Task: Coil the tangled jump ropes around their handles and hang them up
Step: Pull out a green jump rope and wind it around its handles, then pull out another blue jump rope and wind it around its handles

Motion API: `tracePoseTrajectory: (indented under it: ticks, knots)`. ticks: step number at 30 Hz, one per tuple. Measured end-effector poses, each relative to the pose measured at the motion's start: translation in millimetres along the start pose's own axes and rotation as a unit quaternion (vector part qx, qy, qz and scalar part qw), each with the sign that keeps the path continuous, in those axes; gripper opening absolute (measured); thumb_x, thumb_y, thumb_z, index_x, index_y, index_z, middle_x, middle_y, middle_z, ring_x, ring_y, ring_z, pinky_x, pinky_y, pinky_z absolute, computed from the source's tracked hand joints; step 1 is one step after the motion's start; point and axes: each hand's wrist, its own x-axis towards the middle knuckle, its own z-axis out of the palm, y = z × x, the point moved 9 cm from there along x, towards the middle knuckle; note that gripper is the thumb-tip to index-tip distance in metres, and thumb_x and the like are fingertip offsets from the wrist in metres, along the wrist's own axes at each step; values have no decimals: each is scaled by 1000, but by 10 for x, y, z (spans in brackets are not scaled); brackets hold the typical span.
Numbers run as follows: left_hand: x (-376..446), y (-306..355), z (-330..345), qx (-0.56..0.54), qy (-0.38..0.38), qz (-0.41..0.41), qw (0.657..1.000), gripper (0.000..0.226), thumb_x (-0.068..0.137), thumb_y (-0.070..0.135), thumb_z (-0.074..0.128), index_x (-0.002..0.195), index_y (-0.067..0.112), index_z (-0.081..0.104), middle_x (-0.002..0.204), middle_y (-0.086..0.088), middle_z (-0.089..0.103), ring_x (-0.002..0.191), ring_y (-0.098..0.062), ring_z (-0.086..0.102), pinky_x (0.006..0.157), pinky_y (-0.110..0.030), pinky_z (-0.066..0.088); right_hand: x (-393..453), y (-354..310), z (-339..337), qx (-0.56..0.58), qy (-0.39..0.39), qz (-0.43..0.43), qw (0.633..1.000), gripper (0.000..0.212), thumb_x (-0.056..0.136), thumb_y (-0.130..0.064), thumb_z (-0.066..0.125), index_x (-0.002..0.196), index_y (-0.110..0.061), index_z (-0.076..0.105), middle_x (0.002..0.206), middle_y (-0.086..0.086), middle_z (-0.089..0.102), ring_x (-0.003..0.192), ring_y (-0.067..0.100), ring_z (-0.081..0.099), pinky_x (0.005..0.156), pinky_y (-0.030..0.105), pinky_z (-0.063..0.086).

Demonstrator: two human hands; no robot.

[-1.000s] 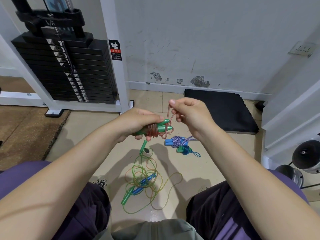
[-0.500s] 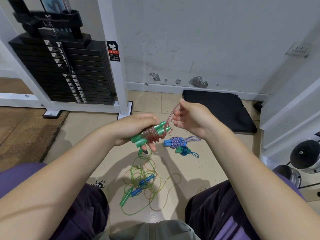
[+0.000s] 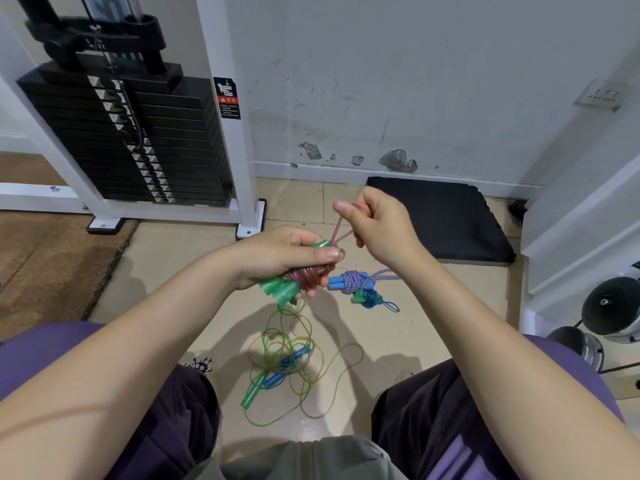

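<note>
Head view, read left to right. Weight stack (image 3: 131, 133) stands at far left against the wall, no part of the task. Left hand (image 3: 280, 258) is curled round a pair of green handles (image 3: 282, 289), held together above the floor with the pink rope (image 3: 308, 277) coiled about them. Right hand (image 3: 377, 226) pinches the last loop of that rope, drawn taut up from the handle tops. On the floor beneath lies a tangled heap (image 3: 291, 358); just right of the handles, two coiled bundles (image 3: 353, 284).

Judgement: the coiling step is near its end. Next calls for tucking or knotting the loop, then hanging. No hook is visible.
</note>
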Motion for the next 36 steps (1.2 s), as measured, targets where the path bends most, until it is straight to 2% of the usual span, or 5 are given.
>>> tracePoseTrajectory:
  ticks: [4, 17, 26, 31, 36]
  knots:
    - [17, 96, -28, 6, 28, 29, 999, 40, 78, 37, 69, 96, 2, 61, 74, -8, 68, 58, -21, 62, 49, -23, 49, 73, 78, -136, -6, 59, -15, 998, 49, 89, -36, 68, 65, -8, 36, 55, 7, 42, 59, 42, 50, 55, 35, 42]
    - [314, -147, -327, -25, 51, -36, 998, 42, 80, 35, 73, 115, 13, 64, 92, -6, 73, 67, -20, 67, 66, -31, 55, 322, 373, -194, 135, 47, 91, 986, 39, 92, -28, 67, 66, -14, 41, 57, 11, 49, 42, 18, 46, 44, 21, 37]
    - [1305, -1576, -561, -87, 245, -105, 960, 31, 83, 36, 77, 100, 10, 73, 89, -12, 74, 54, -16, 60, 54, -27, 52, 166, 2315, 120, 91, 94, 275, 952, 47, 87, -33, 71, 60, -17, 36, 55, 14, 47, 51, 22, 44, 57, 31, 37]
    - [2115, -2385, -268, 4, 244, -149, 958, 24, 82, 35, 78, 101, 19, 74, 79, -1, 74, 45, -6, 56, 40, -18, 42, -276, 3695, 348, 80, 122, 381, 913, 48, 77, -44, 72, 55, -22, 36, 50, 1, 42, 54, 25, 45, 60, 36, 40]
    - [2876, -2799, -44, 83, 219, -140, 962, 30, 84, 33, 76, 111, 21, 72, 85, 7, 71, 55, -1, 59, 47, -14, 43, -441, 4303, 313, 130, 158, 441, 874, 38, 85, -22, 71, 72, -16, 37, 51, 10, 53, 39, 24, 46, 48, 30, 39]
